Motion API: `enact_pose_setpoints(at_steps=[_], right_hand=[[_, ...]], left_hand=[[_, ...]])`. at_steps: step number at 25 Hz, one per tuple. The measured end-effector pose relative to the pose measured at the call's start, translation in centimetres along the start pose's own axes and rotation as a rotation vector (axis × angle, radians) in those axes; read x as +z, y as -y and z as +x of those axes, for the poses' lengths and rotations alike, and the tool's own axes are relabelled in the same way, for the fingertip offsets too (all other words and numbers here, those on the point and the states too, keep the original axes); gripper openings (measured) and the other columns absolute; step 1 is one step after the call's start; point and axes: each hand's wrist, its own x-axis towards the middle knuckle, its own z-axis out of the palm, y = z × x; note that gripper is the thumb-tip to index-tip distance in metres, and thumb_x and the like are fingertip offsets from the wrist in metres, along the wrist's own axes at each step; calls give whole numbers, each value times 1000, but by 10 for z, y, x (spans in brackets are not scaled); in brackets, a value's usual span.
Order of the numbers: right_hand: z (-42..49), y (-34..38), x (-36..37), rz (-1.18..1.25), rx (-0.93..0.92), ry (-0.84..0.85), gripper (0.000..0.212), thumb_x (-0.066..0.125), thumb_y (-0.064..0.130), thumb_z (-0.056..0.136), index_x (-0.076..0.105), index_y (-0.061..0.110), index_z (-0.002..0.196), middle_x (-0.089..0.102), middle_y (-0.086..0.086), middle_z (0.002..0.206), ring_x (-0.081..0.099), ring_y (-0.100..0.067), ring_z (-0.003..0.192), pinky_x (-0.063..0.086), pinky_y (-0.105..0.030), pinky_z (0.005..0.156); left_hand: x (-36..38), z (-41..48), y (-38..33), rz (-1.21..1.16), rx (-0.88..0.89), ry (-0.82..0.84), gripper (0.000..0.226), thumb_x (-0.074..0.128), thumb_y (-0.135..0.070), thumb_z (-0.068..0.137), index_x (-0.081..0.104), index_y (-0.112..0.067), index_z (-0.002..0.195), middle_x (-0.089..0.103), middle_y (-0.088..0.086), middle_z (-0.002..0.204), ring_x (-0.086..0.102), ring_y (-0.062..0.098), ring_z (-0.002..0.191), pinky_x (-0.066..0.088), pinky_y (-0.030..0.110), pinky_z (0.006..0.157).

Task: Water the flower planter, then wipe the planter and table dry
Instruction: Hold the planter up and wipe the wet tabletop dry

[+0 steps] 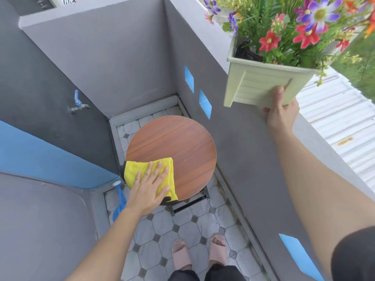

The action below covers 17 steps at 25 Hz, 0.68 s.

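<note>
A pale green planter (257, 86) full of red, purple and orange flowers is held up in the air at the upper right, above the grey wall. My right hand (281, 111) grips its lower side, thumb on the front face. Below, a round wooden table (178, 142) stands on the tiled floor. A folded yellow cloth (138, 169) lies on the table's near left edge. My left hand (149, 187) presses flat on the cloth with straight, spread fingers.
Grey walls close in on the table at the left, back and right. A blue tap (78, 103) sticks out of the left wall. A blue watering tool (119, 199) stands on the floor left of the table. My feet in pink slippers (198, 252) stand on the tiles.
</note>
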Motion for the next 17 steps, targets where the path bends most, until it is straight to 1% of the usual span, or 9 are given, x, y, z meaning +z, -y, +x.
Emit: enact_pose_setpoints(at_steps=[2, 4, 7, 9, 10, 11, 12, 14, 17], right_hand=[[0, 0, 1, -1, 1, 6, 59, 50, 66, 73, 56, 15, 102, 57, -10, 92, 60, -20, 79, 49, -14, 47], [1, -1, 1, -16, -4, -12, 55, 51, 61, 78, 57, 14, 106, 58, -9, 94, 60, -18, 79, 49, -13, 48], [1, 0, 1, 6, 3, -3, 58, 50, 63, 74, 57, 15, 105, 58, -8, 93, 60, -13, 73, 49, -14, 48], [1, 1, 1, 33, 28, 1, 55, 51, 62, 73, 56, 15, 103, 58, -8, 94, 60, -18, 80, 48, -13, 48], [1, 0, 1, 37, 32, 2, 57, 51, 63, 72, 56, 15, 102, 58, -8, 94, 60, -20, 82, 48, -13, 47], [1, 0, 1, 33, 32, 3, 59, 50, 64, 70, 56, 16, 103, 59, -9, 94, 60, -21, 83, 48, -13, 47], [1, 1, 2, 27, 32, 5, 61, 50, 65, 68, 56, 16, 103, 59, -9, 94, 61, -23, 84, 48, -14, 47], [1, 0, 1, 14, 25, 2, 62, 48, 67, 67, 56, 16, 103, 59, -10, 95, 62, -25, 87, 49, -13, 47], [2, 0, 0, 8, 13, 1, 62, 49, 67, 68, 56, 17, 102, 59, -8, 96, 63, -24, 88, 50, -14, 48]], left_hand=[[7, -4, 2, 61, 10, 24, 87, 4, -82, 77, -5, -31, 147, -16, -5, 155, -22, 18, 142, -7, 51, 116], [14, -8, -6, 120, 19, 24, 109, 20, -92, 67, -5, -25, 149, -15, -1, 156, -21, 20, 143, -10, 49, 113], [25, -13, -16, 222, 69, -11, 118, 32, -91, 65, 6, -14, 150, 2, 7, 159, -4, 29, 145, 8, 56, 113], [32, -15, -20, 252, 96, -55, 109, 44, -77, 72, 5, -11, 149, 1, 7, 159, 3, 32, 144, 20, 57, 109], [37, -17, -24, 252, 117, -88, 109, 59, -65, 72, 4, -11, 149, -2, 7, 158, 3, 33, 143, 22, 57, 106], [41, -19, -29, 244, 124, -121, 113, 74, -45, 68, 3, -12, 149, -4, 7, 157, 3, 33, 143, 22, 57, 106], [44, -21, -36, 227, 114, -148, 116, 80, -23, 63, 3, -13, 149, -5, 6, 157, 3, 33, 143, 22, 55, 107], [47, -24, -48, 163, 102, -196, 114, 70, 2, 59, 2, -15, 149, -5, 5, 158, -2, 30, 144, 20, 53, 110], [47, -24, -68, 68, 105, -164, 111, 65, 2, 59, 2, -17, 150, 18, 6, 157, -1, 29, 144, 23, 52, 111]])
